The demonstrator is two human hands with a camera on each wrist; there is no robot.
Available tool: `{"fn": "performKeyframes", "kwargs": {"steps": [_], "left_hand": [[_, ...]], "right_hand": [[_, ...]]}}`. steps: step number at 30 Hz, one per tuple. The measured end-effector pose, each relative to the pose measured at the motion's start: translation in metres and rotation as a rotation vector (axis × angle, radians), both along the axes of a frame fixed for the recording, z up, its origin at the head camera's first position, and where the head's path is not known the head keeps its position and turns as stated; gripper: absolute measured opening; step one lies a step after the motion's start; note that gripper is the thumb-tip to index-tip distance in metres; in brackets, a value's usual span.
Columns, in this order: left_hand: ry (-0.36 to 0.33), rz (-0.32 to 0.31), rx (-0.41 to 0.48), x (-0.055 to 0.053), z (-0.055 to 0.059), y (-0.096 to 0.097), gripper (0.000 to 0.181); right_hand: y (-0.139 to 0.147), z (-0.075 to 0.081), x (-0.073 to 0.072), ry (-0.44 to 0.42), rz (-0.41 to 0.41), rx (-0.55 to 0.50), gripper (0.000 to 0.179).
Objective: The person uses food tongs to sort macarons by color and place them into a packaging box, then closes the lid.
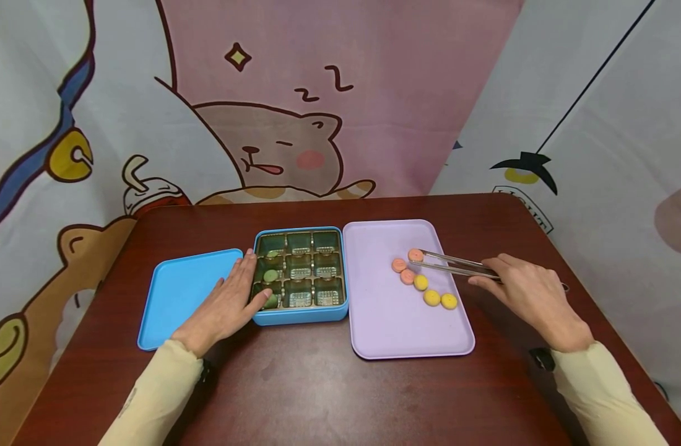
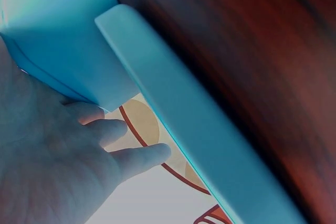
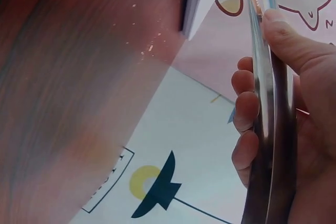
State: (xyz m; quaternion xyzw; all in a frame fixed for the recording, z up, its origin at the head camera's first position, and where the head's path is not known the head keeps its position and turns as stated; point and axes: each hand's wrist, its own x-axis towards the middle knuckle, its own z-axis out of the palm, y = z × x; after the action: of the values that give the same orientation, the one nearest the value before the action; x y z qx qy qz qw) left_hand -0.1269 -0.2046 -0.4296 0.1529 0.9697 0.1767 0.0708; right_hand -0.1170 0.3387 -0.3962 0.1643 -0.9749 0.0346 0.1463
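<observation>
My right hand (image 1: 527, 297) grips metal tongs (image 1: 457, 267), its thumb on one arm and its fingers curled round the other. Between the tong tips is a small round pink piece (image 1: 415, 255), over the lilac tray (image 1: 407, 334). Two more pink pieces (image 1: 399, 265) and three yellow pieces (image 1: 432, 298) lie close by on that tray. At the left side of the blue box (image 1: 301, 316), my left hand (image 1: 223, 308) rests with fingers straight along the rim and thumb over the near corner. Green pieces (image 1: 270, 276) sit in the left column of the box's divided insert (image 1: 300, 266).
A blue lid (image 1: 187, 291) lies left of the box, partly under my left forearm and hand in the head view. Box and tray stand side by side on a dark wooden table (image 1: 312, 384). A cartoon-printed cloth (image 1: 374, 93) hangs behind it.
</observation>
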Motion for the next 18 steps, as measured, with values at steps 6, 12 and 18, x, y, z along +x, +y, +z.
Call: {"fn": "performKeyframes", "kwargs": {"steps": [6, 12, 18], "left_hand": [[-0.001, 0.002, 0.006, 0.0, 0.0, 0.0, 0.091], [0.0, 0.002, 0.007, 0.0, 0.0, 0.0, 0.09], [-0.004, 0.003, 0.003, 0.0, 0.001, 0.0, 0.09]], "right_hand": [[-0.004, 0.004, 0.004, 0.029, 0.023, -0.017, 0.097], [-0.009, 0.008, 0.008, 0.066, 0.054, -0.036, 0.093], [-0.013, 0.011, 0.013, 0.092, 0.074, -0.044, 0.052]]}}
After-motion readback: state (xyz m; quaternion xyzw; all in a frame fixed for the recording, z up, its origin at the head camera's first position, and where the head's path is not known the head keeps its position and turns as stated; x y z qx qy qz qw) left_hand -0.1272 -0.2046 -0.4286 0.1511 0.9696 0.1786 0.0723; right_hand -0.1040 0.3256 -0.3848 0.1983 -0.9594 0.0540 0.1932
